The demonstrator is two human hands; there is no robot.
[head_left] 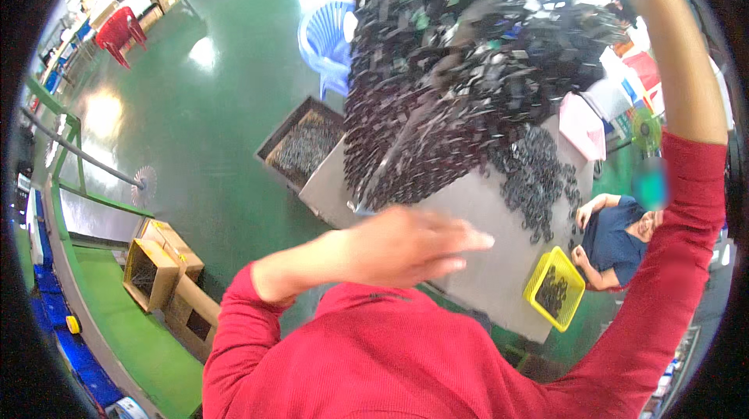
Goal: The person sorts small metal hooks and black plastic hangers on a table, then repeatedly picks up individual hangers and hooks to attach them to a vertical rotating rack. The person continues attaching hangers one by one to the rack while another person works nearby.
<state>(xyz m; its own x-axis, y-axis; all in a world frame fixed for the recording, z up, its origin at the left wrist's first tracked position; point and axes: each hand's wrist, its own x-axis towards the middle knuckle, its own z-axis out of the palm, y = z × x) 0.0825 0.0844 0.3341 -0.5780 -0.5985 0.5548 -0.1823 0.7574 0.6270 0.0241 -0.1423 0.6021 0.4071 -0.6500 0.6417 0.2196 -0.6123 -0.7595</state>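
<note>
One bare hand is plainly visible: the left hand, slightly blurred, palm down in front of the wearer's red shirt, fingers stretched out to the right and loosely together, with nothing seen in its grasp. The right forearm reaches far up the right side; its hand is cut off by the upper edge, so how far it is open and what it holds cannot be told.

Beyond the left hand, a large, blurred mass of small dark pieces covers the far part of a grey surface. Loose dark pieces spread from its right side. Near that surface's right corner is a yellow basket with more dark pieces in it, close to a seated co-worker in dark blue.

The likeliest trouble is a spill: piled this high, the mass could slide over the surface's left edge, missing the open crate just beside it. A wide sweep of the arm could also scatter loose pieces toward the co-worker, or knock the basket, which sits near the edge.
</note>
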